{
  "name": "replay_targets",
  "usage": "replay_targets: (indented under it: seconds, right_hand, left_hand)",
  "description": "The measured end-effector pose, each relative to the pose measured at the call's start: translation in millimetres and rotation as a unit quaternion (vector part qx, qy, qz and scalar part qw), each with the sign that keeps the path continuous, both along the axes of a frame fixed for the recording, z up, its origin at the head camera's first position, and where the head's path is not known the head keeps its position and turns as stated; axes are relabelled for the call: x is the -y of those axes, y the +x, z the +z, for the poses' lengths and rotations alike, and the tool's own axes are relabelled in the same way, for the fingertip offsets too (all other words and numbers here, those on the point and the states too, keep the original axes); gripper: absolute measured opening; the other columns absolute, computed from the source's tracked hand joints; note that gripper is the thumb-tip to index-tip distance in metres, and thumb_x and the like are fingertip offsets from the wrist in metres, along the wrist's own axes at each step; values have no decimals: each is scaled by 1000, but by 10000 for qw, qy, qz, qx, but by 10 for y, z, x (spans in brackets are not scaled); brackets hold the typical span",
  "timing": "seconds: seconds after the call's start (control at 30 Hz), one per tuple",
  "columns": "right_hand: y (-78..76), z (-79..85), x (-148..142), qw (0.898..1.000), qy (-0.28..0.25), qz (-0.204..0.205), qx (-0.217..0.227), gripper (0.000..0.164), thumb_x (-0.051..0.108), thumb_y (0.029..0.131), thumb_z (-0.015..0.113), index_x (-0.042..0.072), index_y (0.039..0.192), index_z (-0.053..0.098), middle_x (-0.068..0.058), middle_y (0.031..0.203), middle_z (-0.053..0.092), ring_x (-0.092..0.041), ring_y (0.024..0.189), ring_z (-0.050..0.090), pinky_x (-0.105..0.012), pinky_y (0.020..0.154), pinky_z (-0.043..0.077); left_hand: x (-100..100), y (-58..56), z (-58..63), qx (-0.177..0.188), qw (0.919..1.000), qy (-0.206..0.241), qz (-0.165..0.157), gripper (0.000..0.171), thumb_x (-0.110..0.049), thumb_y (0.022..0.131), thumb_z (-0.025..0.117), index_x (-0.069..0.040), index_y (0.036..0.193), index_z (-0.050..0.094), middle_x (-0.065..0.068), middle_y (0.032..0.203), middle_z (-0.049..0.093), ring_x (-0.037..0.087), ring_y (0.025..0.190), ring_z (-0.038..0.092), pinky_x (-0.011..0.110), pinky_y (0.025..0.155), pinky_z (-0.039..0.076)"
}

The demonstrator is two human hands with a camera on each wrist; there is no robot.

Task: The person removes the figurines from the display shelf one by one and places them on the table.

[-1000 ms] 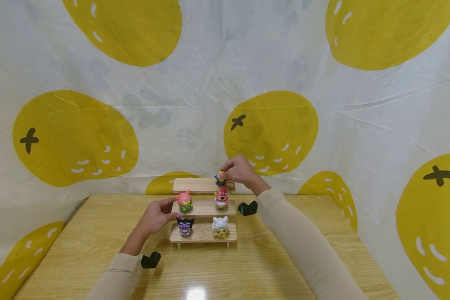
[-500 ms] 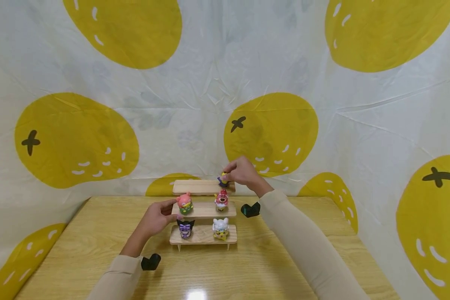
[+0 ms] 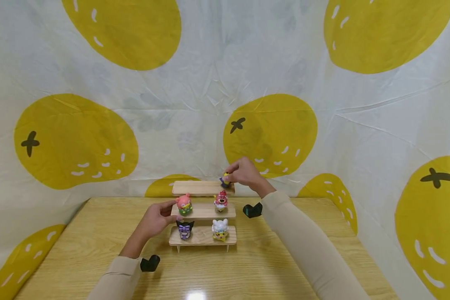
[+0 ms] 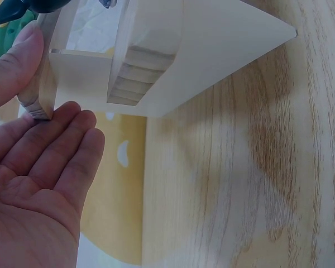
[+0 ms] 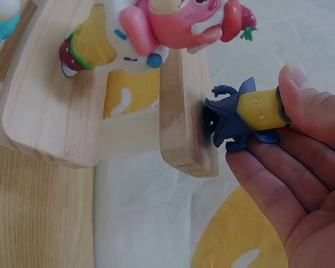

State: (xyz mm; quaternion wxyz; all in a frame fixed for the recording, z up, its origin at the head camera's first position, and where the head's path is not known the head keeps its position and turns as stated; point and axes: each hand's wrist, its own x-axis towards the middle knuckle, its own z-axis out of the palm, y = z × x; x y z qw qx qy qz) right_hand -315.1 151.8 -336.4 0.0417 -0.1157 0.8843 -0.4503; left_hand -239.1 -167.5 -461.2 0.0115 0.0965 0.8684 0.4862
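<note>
My right hand (image 3: 245,173) pinches a yellow-and-blue figurine (image 5: 262,109) by its yellow end, over the right end of the top tier. In the right wrist view its blue base is right at the board's surface. My left hand (image 3: 155,217) grips the left end of the middle tier of a three-tier wooden display stand (image 3: 193,187). In the left wrist view the thumb (image 4: 22,61) lies on top of that board and fingertips reach its underside. Beside the left fingers, a pink-and-green figurine (image 3: 184,204) stands on the middle tier; a red bear figurine (image 3: 221,202) stands at its right.
On the bottom tier stand a black-and-purple figurine (image 3: 185,231) and a white-and-yellow one (image 3: 220,230). The stand rests on a wood-grain table (image 3: 202,271). A cloth (image 3: 180,137) with big yellow fruit prints hangs close behind and at the sides.
My right hand has shifted slightly right along the top tier with the yellow-and-blue figurine. The left hand keeps its hold on the middle tier.
</note>
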Motion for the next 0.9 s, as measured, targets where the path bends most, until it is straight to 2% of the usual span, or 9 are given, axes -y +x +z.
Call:
replay_targets:
  seconds: [0.3,0.73,0.9]
  right_hand:
    - [5,-4,-70,9998,-144,141,-15,27,7,90,81,-5,114,79,-22,117,77,-26,95,77,-40,87,66]
    - [24,14,-164,9999,-24,113,-31,21,9,90,81,-2,109,81,-19,116,77,-26,95,76,-41,87,65]
    - [13,-7,-210,9999,38,127,-111,20,10,90,81,-1,107,82,-19,116,77,-26,94,75,-37,83,64]
  left_hand:
    - [7,-2,-6,-12,10000,30,-11,64,-22,95,78,-2,151,54,22,144,63,37,128,67,46,100,62]
    - [-7,12,-3,-42,10000,4,-44,65,-24,94,79,-1,150,55,24,142,65,38,128,67,46,100,61]
    - [-10,20,2,-48,10000,-6,-68,64,-23,96,78,0,150,54,24,146,62,38,128,67,47,101,61]
